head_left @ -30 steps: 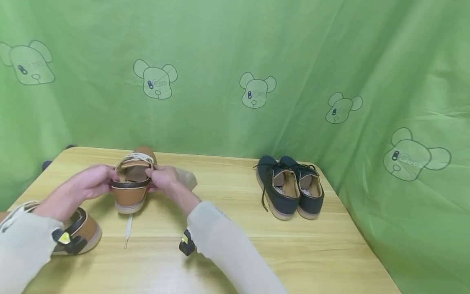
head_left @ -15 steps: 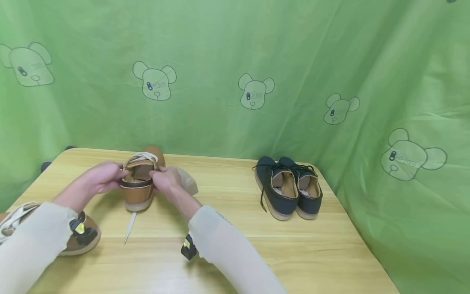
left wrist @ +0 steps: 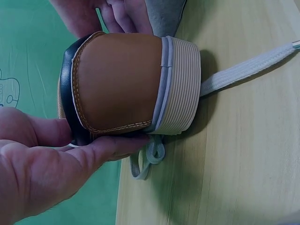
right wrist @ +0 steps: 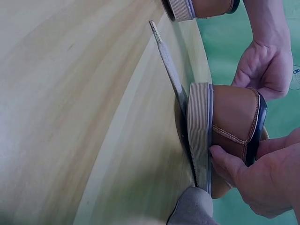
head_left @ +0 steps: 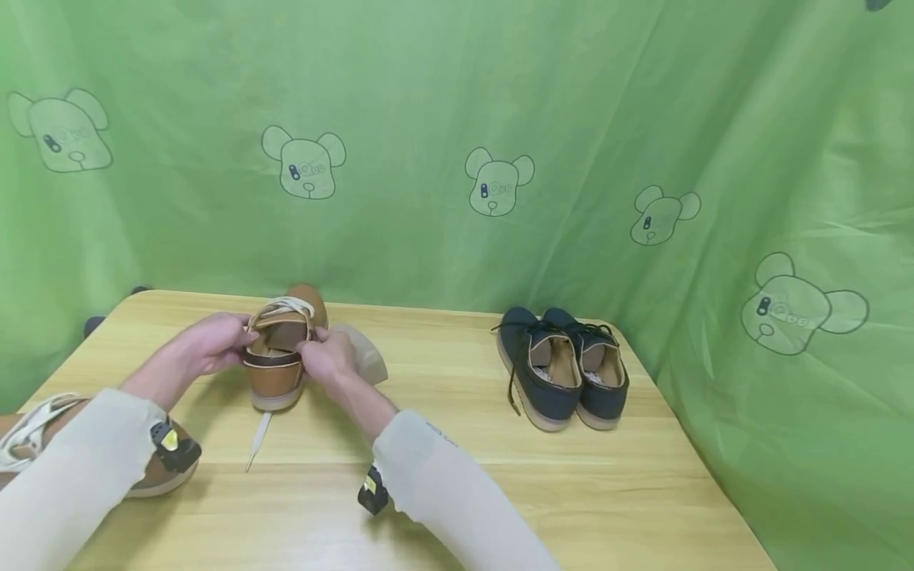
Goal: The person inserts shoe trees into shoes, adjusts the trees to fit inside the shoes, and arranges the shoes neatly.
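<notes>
The tan lace-up shoe (head_left: 281, 357) stands heel toward the person, toe away, left hand (head_left: 210, 342) and right hand (head_left: 330, 357) each gripping a side of its collar.

On the table (head_left: 457, 492), the held shoe (head_left: 280, 361) stands left of centre, its mate (head_left: 153, 468) at the near-left edge, a shoe pair (head_left: 564, 369) far right.

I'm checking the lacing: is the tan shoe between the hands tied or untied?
Untied. A loose lace trails flat from the tan shoe across the table, its tip free.
</notes>
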A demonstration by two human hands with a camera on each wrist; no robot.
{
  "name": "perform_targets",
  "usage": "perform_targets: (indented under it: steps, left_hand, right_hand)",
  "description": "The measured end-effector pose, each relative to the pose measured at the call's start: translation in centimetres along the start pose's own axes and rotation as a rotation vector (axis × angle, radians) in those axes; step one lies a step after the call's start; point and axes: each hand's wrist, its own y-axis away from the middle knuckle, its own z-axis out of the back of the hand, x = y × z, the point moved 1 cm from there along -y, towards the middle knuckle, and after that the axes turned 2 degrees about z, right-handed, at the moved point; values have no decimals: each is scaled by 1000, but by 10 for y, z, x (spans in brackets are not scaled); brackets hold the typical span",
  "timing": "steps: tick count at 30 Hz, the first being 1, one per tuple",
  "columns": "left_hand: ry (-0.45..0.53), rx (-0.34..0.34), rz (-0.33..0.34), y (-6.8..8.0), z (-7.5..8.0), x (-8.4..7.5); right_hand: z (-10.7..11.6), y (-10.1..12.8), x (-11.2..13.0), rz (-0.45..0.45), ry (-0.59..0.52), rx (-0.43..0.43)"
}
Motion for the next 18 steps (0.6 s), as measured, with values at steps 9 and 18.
perform_targets:
  steps: [9, 18]
  left_hand:
    - [15, 6, -3, -1, -3, 2]
    - [-29, 14, -19, 3, -5, 4]
  right_hand:
    - [3, 3, -3, 13, -68, 7]
    - [6, 2, -6, 10, -53, 16]
